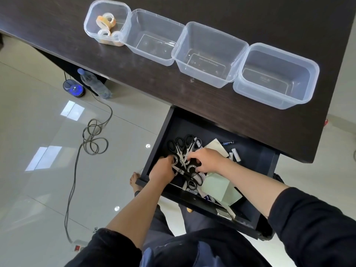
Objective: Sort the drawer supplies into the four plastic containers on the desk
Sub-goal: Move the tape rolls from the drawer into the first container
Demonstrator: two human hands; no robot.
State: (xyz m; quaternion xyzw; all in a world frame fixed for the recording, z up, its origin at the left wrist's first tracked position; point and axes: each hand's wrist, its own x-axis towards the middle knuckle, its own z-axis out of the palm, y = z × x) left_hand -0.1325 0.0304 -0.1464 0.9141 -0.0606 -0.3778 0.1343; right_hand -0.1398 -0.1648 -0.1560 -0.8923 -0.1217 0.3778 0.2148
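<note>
Nearby, both hands dig in the open drawer [256, 160]: the left hand [163, 170] and right hand [204, 160] close their fingers on the scissors [180, 149], seemingly gathering them. Beyond, at twelve o'clock, four containers [210, 54] line the bench [212, 105]; only the leftmost holds tape rolls [106, 21].

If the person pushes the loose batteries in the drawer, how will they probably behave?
The batteries are small smooth cylinders lying on their sides on the flat drawer floor, so a push would probably make them roll. They look rigid and likely heavy for their size. Lying close together, they may scatter.
</note>
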